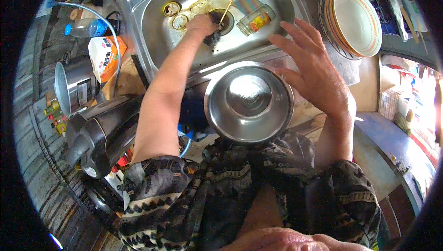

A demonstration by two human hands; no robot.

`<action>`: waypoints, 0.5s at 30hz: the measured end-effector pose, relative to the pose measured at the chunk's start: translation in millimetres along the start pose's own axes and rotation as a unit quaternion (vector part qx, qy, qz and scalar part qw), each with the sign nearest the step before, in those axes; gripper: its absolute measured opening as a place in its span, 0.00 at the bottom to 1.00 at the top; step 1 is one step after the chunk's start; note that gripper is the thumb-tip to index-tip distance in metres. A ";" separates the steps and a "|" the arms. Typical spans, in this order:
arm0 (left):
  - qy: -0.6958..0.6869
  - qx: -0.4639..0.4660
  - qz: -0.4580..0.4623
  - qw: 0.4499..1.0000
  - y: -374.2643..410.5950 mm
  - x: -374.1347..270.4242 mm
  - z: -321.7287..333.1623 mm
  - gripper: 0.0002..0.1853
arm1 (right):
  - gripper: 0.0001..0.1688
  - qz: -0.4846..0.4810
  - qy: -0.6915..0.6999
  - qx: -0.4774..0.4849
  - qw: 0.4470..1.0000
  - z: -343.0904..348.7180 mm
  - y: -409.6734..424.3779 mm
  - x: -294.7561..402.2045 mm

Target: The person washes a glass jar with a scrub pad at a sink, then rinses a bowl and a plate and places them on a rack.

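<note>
In the steel sink [159, 48], my left hand [202, 26] reaches down beside the drain [227, 26]. Its fingers curl around a dark clump [213, 39]; what the clump is made of is unclear. A thin wooden stick [227, 8] slants up from the drain. My right hand [304, 64] is spread over the sink's front edge, holding nothing, its thumb close to the rim of a stainless steel bowl [247, 121]. That bowl is between my body and the sink. A glass jar [249, 22] with a colourful label lies on its side by a striped cloth [248, 2].
Two jar lids [172, 8] lie in the sink's left part, near brownish residue. Stacked bowls and plates [358, 22] stand to the right. On the left are a plastic bottle [88, 27], a carton [105, 57], a metal pot [76, 81] and a black appliance [100, 133].
</note>
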State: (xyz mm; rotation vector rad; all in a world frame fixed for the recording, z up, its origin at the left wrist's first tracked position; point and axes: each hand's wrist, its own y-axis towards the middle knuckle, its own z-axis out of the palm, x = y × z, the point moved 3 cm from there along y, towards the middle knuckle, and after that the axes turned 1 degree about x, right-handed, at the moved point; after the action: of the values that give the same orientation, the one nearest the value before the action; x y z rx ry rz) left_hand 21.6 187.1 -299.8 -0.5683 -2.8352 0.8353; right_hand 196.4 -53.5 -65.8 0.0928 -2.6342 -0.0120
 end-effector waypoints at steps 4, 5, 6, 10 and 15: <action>-0.017 0.000 -0.006 1.000 11.6 -18.0 22.5 0.24 | 0.31 0.002 0.008 0.005 1.000 -2.0 -1.1 0.3; -0.011 -0.004 -0.005 1.000 13.2 -19.7 17.0 0.20 | 0.31 0.006 0.012 0.003 1.000 -2.1 -1.6 -1.5; -0.006 -0.007 -0.005 1.000 10.2 -21.8 12.1 0.17 | 0.32 0.010 0.005 0.009 1.000 -2.5 -2.4 -2.9; 0.005 -0.242 -0.031 0.970 60.3 30.8 -9.6 0.19 | 0.34 0.008 -0.005 0.026 1.000 -1.5 -5.7 -4.8; 0.019 -0.068 -0.060 0.996 57.7 80.9 -26.0 0.22 | 0.34 0.025 0.009 0.018 0.999 -4.9 -10.5 -7.5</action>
State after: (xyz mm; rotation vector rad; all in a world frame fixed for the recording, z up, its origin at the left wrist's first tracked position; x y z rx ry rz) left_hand -28.6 276.4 -307.9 -0.4186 -2.8741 0.6073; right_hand 206.0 -63.4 -65.5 0.0386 -2.6192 0.0543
